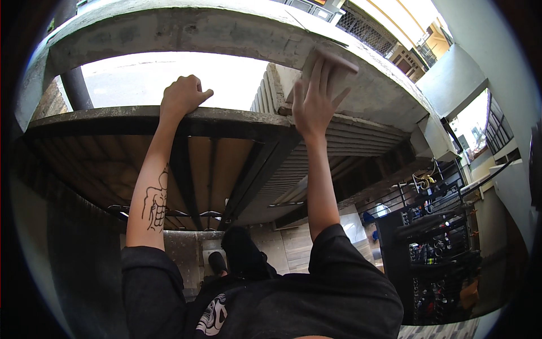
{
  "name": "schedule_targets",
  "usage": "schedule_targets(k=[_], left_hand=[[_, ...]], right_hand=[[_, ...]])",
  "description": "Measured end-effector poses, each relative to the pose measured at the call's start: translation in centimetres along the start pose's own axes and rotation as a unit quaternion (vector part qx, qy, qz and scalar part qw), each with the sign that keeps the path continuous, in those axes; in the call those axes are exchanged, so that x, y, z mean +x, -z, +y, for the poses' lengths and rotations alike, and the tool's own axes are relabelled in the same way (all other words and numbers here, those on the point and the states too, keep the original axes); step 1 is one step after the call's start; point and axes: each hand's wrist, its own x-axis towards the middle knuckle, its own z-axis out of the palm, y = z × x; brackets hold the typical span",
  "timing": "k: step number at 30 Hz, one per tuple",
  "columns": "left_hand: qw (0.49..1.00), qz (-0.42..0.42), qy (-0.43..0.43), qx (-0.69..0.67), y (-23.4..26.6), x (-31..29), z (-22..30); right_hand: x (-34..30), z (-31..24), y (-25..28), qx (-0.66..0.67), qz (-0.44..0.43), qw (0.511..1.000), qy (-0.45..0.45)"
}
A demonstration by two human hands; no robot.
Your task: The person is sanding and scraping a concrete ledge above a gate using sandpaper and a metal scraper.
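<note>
My left hand is closed over the top rail of a dark metal-framed gate, its thumb sticking out to the right. The fingertips are hidden behind the rail. Farther right, my right hand is raised with its fingers stretched over a flat grey-brown pad. It holds the pad against the face of a concrete beam. Motion blurs the pad, so its exact kind is unclear. Brown panels fill the gate below my left hand.
Ridged pale slats run beneath my right forearm. At the lower right stands a black rack crowded with small items. Tiled floor and my feet show below. Beyond the beam's opening lies a bright road; a grey post stands at left.
</note>
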Motion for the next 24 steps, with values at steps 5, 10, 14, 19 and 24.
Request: schedule_targets(k=[5, 10, 14, 19, 24], left_hand=[[1.0, 0.001, -0.009, 0.014, 0.0, 0.1, 0.3], [0.999, -0.008, -0.024, 0.025, -0.8, 1.3, -0.8], [0.999, -0.024, -0.014, 0.03, -0.7, 1.0, -0.3], [0.998, -0.039, -0.014, 0.042, -0.9, 1.2, -0.3], [0.998, -0.043, -0.007, 0.034, -0.7, 1.5, -1.0]], right_hand=[[-5.0, 0.9, -2.9, 0.005, 0.017, 1.0, -0.002], [1.9, 0.5, -0.4, 0.02, 0.046, 0.999, 0.004], [-3.6, 1.6, -2.9, 0.013, 0.029, 1.0, 0.0], [0.2, 2.5, -1.4, 0.001, 0.088, 0.996, 0.031], [-0.4, 4.9, -0.6, 0.013, 0.096, 0.992, 0.082]])
